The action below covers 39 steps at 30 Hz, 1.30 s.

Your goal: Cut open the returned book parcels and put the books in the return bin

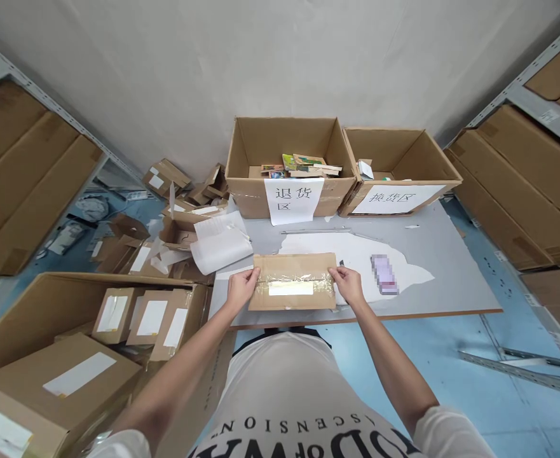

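A flat cardboard box (292, 264) lies at the table's front edge, with shiny clear tape and a white label (290, 289) across its top. My left hand (242, 287) pinches its left edge between thumb and fingers. At the opposite end, my right hand (348, 284) has its fingers closed on the right edge. A small dark object shows just above the right fingers; I cannot make out what it is. Under and behind the box spreads a white patch (318, 242) on the grey tabletop. To the right lies a blurred-out purple phone-like item (384, 275).
Behind stand two open cartons with paper signs: one with books (308, 166), one (403, 181) with a few items. Crumpled white wrapping (220, 245) and opened boxes lie left. A large carton (93, 280) at lower left holds several labelled parcels. Shelves of cartons flank both sides.
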Tool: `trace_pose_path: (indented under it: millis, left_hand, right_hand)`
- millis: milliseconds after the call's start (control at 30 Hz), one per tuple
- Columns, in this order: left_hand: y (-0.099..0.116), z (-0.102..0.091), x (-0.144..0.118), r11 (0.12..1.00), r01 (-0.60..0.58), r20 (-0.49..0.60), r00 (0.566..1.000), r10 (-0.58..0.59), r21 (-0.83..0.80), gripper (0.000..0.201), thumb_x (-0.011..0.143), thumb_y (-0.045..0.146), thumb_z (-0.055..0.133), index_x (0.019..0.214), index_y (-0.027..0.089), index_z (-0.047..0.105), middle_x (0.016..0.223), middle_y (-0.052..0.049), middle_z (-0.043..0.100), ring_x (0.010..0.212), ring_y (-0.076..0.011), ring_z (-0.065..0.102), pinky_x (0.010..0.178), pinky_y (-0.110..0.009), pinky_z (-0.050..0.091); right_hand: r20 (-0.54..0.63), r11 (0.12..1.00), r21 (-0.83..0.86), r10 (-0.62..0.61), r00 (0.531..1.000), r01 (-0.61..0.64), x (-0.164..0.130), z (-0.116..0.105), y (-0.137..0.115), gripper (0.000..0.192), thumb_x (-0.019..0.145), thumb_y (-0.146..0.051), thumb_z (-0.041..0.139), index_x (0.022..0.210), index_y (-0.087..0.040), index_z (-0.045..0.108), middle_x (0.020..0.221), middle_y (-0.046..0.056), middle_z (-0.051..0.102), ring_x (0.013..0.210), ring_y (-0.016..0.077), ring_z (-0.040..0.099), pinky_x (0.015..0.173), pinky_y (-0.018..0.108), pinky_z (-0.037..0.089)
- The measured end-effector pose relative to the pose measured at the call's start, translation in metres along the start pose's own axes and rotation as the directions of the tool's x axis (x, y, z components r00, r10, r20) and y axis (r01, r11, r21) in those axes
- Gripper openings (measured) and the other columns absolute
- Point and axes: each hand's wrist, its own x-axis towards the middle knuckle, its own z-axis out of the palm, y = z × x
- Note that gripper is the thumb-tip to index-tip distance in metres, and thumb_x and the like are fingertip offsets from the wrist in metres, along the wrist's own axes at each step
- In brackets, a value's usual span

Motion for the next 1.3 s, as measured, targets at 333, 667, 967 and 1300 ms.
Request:
trace_pose_path:
  millis: [333,667,967,1300]
  left_hand:
    - [-0.005,0.007,0.019,0.993,0.087,0.052,0.995,-0.083,-0.076,0.045,0.082,0.052,0.047,0.085,0.015,0.074,0.072,-0.003,0.072,0.070,-0.0210,0.065,0.061,-0.025,0.042]
    - [-0.017,0.022,0.032,0.895,0.167,0.154,0.982,-0.112,-0.414,0.051,0.068,0.052,0.068,0.104,0.015,0.069,0.105,-0.008,0.070,0.101,-0.0281,0.064,0.087,-0.036,0.049]
    - [-0.010,0.028,0.035,0.887,0.187,0.063,0.982,-0.177,-0.421,0.053,0.068,0.050,0.068,0.104,0.011,0.068,0.105,-0.011,0.070,0.102,-0.0282,0.064,0.088,-0.036,0.049]
    - [-0.012,0.038,0.039,0.855,0.211,-0.008,0.970,-0.244,-0.473,0.048,0.066,0.045,0.072,0.102,0.011,0.069,0.106,-0.012,0.070,0.102,-0.0278,0.064,0.091,-0.037,0.048]
  right_hand:
    - [-0.003,0.998,0.016,0.067,0.998,-0.067,0.016,0.009,0.004,0.054,0.076,-0.066,0.048,0.066,-0.018,0.069,0.060,0.006,0.068,0.062,0.0208,0.063,0.060,0.027,0.045]
    - [-0.009,0.980,0.170,0.104,0.995,-0.101,0.026,0.017,0.008,0.038,0.074,-0.051,0.059,0.087,-0.018,0.071,0.084,0.008,0.074,0.084,0.0245,0.068,0.076,0.034,0.051]
    - [-0.091,0.948,0.291,0.161,0.983,-0.128,0.025,0.032,0.014,0.045,0.072,-0.053,0.062,0.095,-0.015,0.068,0.088,0.012,0.073,0.084,0.0248,0.068,0.078,0.035,0.053]
    - [-0.133,0.926,0.361,0.167,0.977,-0.109,0.029,0.042,0.022,0.051,0.072,-0.057,0.059,0.097,-0.013,0.067,0.088,0.012,0.072,0.081,0.0225,0.066,0.075,0.033,0.051]
